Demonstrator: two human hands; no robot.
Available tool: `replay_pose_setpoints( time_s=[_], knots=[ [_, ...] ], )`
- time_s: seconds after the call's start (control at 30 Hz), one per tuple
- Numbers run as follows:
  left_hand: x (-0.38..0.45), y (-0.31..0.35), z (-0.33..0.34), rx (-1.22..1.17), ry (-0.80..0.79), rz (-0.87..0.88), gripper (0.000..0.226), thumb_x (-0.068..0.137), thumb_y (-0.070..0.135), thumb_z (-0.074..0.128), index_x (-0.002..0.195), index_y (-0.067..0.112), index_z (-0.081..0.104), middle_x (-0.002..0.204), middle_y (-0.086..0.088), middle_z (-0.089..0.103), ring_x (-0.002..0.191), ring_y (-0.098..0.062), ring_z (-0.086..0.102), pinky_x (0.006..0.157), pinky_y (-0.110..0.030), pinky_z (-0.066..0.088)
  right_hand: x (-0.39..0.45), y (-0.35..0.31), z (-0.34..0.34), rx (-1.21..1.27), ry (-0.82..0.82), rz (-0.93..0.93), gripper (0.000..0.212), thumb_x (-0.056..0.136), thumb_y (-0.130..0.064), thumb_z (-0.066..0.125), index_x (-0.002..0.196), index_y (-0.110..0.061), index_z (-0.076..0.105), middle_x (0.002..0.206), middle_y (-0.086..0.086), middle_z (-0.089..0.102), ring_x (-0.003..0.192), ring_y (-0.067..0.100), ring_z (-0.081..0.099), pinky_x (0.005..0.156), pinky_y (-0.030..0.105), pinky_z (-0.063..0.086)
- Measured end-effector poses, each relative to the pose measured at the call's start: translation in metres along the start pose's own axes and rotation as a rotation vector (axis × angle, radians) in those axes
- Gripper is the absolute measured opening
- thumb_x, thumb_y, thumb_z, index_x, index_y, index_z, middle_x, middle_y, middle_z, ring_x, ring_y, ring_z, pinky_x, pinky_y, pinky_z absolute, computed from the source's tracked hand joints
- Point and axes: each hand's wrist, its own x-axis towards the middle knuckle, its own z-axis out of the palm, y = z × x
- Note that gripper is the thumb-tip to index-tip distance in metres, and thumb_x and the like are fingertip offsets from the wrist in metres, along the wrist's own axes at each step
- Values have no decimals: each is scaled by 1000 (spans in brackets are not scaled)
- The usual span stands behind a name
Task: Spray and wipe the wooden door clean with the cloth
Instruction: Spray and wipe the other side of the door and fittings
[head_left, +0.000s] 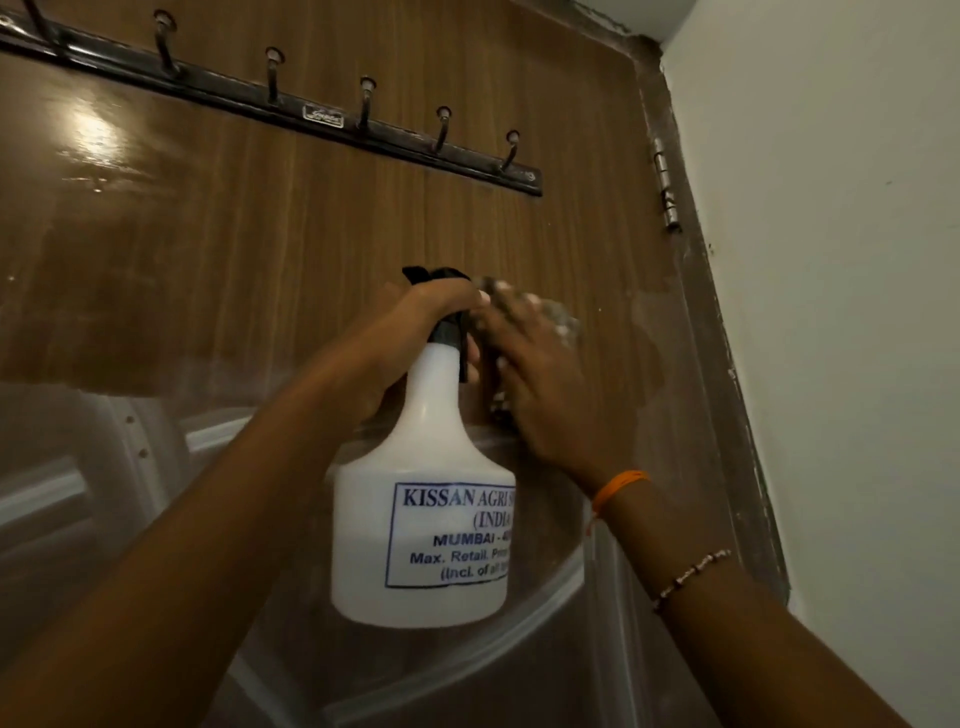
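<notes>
The wooden door (311, 234) stands just behind the white spray bottle (423, 499), whose contents I cannot see, gripped at its neck by the left hand (415, 332), while beside it the flat-fingered right hand (540, 384) presses the cloth (558, 319) on the door.

Glossy brown wooden door (234, 249) with a dark hook rail (291, 106) screwed across its top, a metal hinge (666, 182) at its right edge, and a cloth (540, 317) pressed flat against its face below the rail.
</notes>
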Motion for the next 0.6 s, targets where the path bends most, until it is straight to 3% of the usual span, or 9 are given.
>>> replay_pose_setpoints(
  time_s=[0.13,0.2,0.27,0.33,0.4,0.6],
  knots=[
    [24,-2,33,-41,-12,-44,28,86,31,60,79,5,68,67,-15,67,60,-29,64,73,-44,55,9,31,-3,36,29,-124,50,96,-20,34,145,-14,38,154,8,32,145,29,21,114,52,24],
    [31,-4,48,-57,-5,-53,25,85,30,61,79,7,69,64,-13,67,58,-28,65,74,-43,55,16,55,-13,22,70,-76,53,93,-14,37,146,-22,36,155,4,31,145,27,21,114,56,24],
    [34,-9,61,-39,5,-65,25,84,31,62,82,6,66,62,-11,67,58,-26,65,66,-36,55,22,85,-27,-20,98,3,57,91,-17,33,146,-32,30,156,0,28,146,24,19,117,51,19],
    [36,-13,71,-21,6,-73,26,83,29,62,86,4,64,60,-9,66,55,-23,64,57,-29,54,30,118,-45,-13,132,93,58,89,-19,30,147,-27,32,156,2,28,146,24,19,119,42,13],
    [38,-15,78,-10,-4,-83,25,83,28,62,90,4,63,60,-8,66,54,-21,65,57,-29,54,43,145,-59,19,162,160,59,88,-18,27,147,-22,34,155,6,29,145,24,21,119,36,13],
    [48,-21,99,13,15,-83,27,83,28,62,96,4,62,64,-9,67,58,-23,65,65,-35,56,82,181,-77,77,141,176,64,84,-20,26,147,-22,34,156,7,28,145,23,20,120,41,16]
  ],
)
